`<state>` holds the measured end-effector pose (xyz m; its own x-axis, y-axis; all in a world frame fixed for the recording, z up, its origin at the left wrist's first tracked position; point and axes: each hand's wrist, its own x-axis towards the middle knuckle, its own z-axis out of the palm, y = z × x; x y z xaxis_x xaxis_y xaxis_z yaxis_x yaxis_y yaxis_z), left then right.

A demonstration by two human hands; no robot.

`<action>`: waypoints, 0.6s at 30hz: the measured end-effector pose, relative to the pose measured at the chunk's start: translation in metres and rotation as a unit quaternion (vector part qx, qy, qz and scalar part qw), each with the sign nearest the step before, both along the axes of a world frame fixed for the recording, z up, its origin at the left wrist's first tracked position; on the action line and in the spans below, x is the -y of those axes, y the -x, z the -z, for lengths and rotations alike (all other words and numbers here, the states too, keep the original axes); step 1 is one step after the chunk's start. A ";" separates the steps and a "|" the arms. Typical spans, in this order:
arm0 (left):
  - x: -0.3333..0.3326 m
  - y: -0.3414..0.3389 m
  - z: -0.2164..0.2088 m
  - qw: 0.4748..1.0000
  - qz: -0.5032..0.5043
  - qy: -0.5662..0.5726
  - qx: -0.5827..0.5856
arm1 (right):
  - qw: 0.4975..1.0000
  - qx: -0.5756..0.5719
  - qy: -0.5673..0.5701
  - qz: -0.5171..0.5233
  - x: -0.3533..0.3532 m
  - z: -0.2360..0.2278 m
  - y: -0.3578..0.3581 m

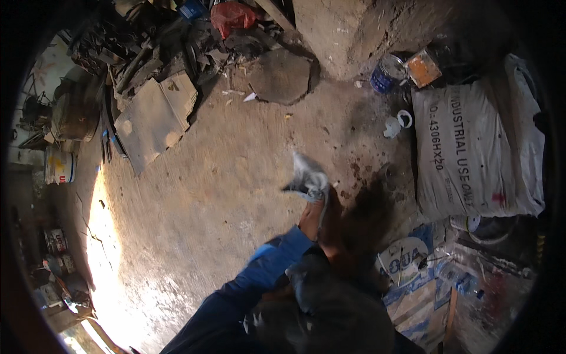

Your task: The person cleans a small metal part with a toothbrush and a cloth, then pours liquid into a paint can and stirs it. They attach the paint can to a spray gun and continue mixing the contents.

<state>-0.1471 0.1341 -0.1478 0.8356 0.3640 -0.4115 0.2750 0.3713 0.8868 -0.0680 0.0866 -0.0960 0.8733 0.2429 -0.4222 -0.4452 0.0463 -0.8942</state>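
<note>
My left hand reaches up from the lower middle in a blue sleeve, its fingers closed on a crumpled grey-and-white cloth. The cloth is blurred and spreads beyond the fingertips, over the floor. Close against the hand's right side lies a bare, reddish-brown limb in deep shadow. Whether this is my right hand and forearm or a leg, I cannot tell, and no fingers show on it. Dark clothing fills the bottom middle.
White printed sacks stand at the right, below a blue can. A flat stone slab, cardboard and heaped scrap lie at the far side. A plastic bottle is at lower right. Bright sunlight streaks the left floor.
</note>
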 end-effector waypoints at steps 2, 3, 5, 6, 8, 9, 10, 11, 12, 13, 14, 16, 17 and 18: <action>-0.003 -0.006 -0.046 0.986 0.047 -0.158 0.032 | 0.976 -0.181 -0.111 0.044 0.008 0.013 -0.024; -0.012 -0.001 -0.069 0.977 0.105 -0.180 0.047 | 0.946 -0.268 -0.167 0.068 0.010 0.017 -0.037; -0.043 0.001 -0.100 0.950 0.205 -0.216 0.094 | 0.969 -0.202 -0.131 0.058 0.009 0.017 -0.048; -0.062 0.000 -0.107 0.935 0.243 -0.227 0.125 | 0.998 -0.045 -0.030 0.021 0.009 0.012 -0.050; -0.082 0.004 -0.109 0.844 0.306 -0.408 0.168 | 0.996 -0.037 0.079 -0.007 0.003 -0.005 -0.040; -0.089 0.004 -0.105 0.788 0.364 -0.472 0.155 | 0.988 0.028 0.151 -0.009 0.000 -0.016 -0.029; -0.093 0.001 -0.099 0.722 0.417 -0.534 0.142 | 0.971 0.095 0.220 -0.010 -0.005 -0.026 -0.016; -0.095 -0.004 -0.094 0.656 0.440 -0.598 0.137 | 0.944 0.161 0.288 -0.013 -0.010 -0.035 -0.005; -0.092 -0.010 -0.090 0.579 0.511 -0.616 0.156 | 0.920 0.261 0.289 -0.037 -0.017 -0.040 0.006; -0.089 -0.015 -0.091 0.540 0.562 -0.605 0.162 | 0.896 0.312 0.311 -0.059 -0.016 -0.044 0.008; -0.087 -0.021 -0.095 0.490 0.620 -0.593 0.155 | 0.899 0.244 0.353 -0.087 -0.017 -0.043 0.006; -0.087 -0.033 -0.114 0.412 0.675 -0.593 0.149 | 0.886 0.231 0.393 -0.088 -0.014 -0.035 -0.013; -0.089 -0.039 -0.126 0.454 0.619 -0.611 0.196 | 0.871 0.274 0.404 -0.059 -0.011 -0.027 -0.028; -0.096 -0.034 -0.139 0.523 0.537 -0.602 0.276 | 0.862 0.278 0.421 -0.049 -0.004 -0.021 -0.041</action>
<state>-0.1126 0.2306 -0.0085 0.6946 -0.7193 -0.0123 -0.6695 -0.6526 0.3548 -0.0273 0.0903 -0.0754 0.9903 0.1388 -0.0086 0.0975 -0.7371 -0.6687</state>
